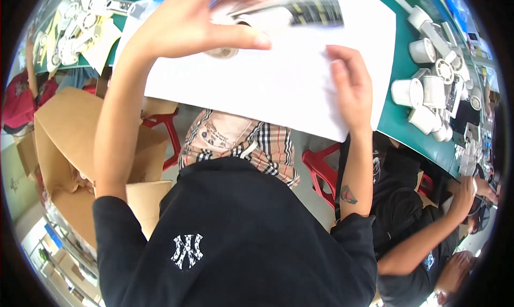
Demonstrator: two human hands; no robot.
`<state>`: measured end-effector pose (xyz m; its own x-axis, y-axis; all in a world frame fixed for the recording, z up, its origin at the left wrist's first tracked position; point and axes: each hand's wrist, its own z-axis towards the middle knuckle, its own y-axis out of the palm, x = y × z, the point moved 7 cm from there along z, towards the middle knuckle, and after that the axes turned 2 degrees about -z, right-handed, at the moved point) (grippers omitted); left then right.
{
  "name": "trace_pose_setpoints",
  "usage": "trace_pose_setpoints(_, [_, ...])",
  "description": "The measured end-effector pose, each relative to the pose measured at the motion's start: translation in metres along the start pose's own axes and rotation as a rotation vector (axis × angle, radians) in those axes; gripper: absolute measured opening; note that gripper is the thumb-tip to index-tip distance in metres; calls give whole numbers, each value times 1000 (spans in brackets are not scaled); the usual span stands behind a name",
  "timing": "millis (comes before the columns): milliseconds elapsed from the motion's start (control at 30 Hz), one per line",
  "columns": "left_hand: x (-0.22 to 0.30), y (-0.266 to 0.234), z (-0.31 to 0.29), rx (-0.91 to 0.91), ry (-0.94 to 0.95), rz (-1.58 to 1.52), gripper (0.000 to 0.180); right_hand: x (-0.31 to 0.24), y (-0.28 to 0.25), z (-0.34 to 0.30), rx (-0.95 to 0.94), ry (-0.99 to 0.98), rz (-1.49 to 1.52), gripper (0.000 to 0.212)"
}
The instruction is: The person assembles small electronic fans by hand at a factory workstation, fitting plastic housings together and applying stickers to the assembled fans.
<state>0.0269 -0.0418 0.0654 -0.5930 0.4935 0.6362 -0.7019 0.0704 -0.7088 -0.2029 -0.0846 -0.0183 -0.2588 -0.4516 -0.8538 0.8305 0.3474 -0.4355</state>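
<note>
My left hand (209, 26) is at the far middle of the white sheet, its thumb stretched out below and its fingers curved above. Between them lies a white device with a black strip and yellow marks (316, 10), smeared by motion; the hand grips its left end. Just under the thumb, a small pale round part (222, 52) is partly covered by the hand. My right hand (350, 87) hovers over the sheet's right side, fingers loosely bent, thumb apart from them, with nothing visible in it. The device's exact kind cannot be made out.
The white sheet (241, 87) covers a green table (396, 127). Several white cups and plastic parts (423, 93) are heaped on the right, more white parts (80, 26) at the far left. A cardboard box (75, 125) stands left. Another person's arm (423, 240) is at right.
</note>
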Motion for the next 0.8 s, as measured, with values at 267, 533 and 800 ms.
trace_pose_setpoints(267, [-11,-7,-23,424,-116,-553,36,-34,20,6,2,-3,-326,23])
trace_pose_setpoints(533, [-11,28,-28,513,-213,-869,89,-28,49,37,79,-64,-717,20])
trace_pose_setpoints(800, [-6,16,-21,558,-166,-971,70,-24,48,34,171,-36,-617,19])
